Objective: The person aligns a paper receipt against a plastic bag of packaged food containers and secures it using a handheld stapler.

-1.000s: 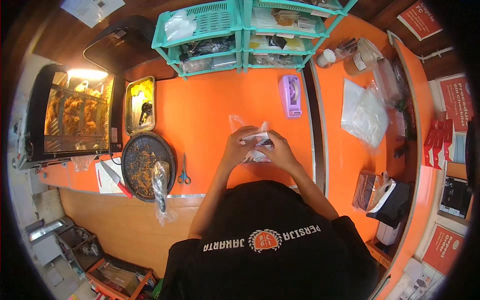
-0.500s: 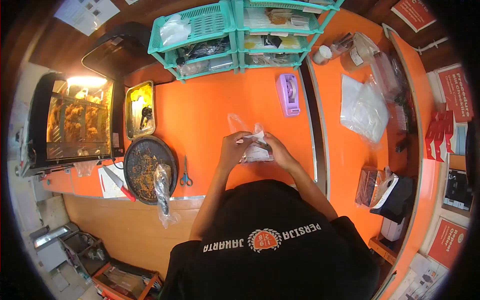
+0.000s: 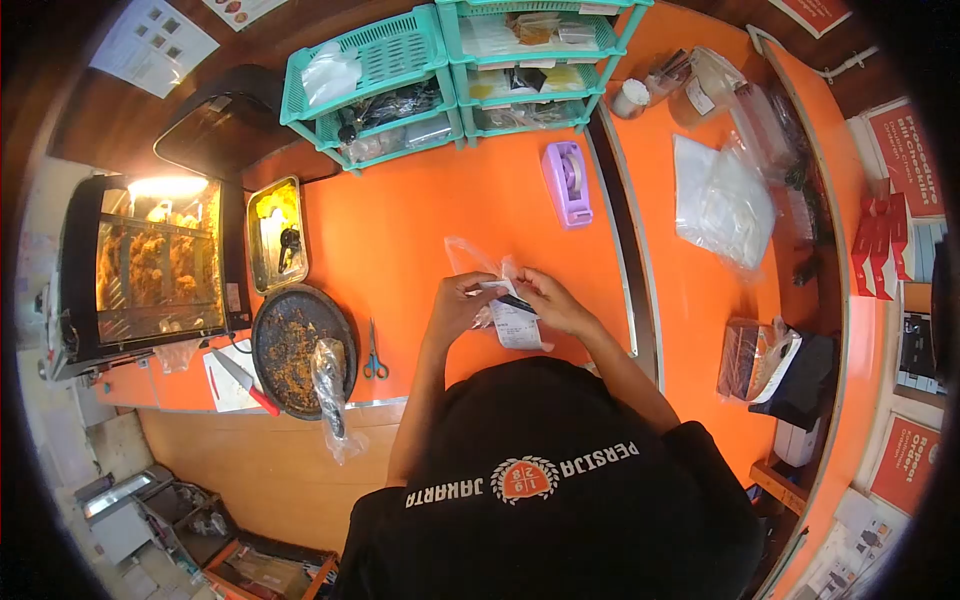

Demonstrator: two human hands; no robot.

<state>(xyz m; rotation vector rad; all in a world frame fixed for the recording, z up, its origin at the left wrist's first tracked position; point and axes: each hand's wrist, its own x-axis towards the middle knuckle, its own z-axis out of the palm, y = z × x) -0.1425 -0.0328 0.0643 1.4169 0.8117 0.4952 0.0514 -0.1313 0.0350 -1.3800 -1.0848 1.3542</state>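
Single head view, high above the counter (image 3: pixel 420 220), steeply downward

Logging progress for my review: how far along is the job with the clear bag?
Apparently done: the printed slip is out, at the bag. In hand: the left hand and right hand are at both. Likely left: fastening the slip and closing the bag, its top loose. The tape dispenser stands untouched.

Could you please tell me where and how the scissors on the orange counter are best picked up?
I'd grip the scissors by their finger loops, coming from the person's side: the loops lie toward the counter's near edge, the blades point away, and the round tray sits close on the left.
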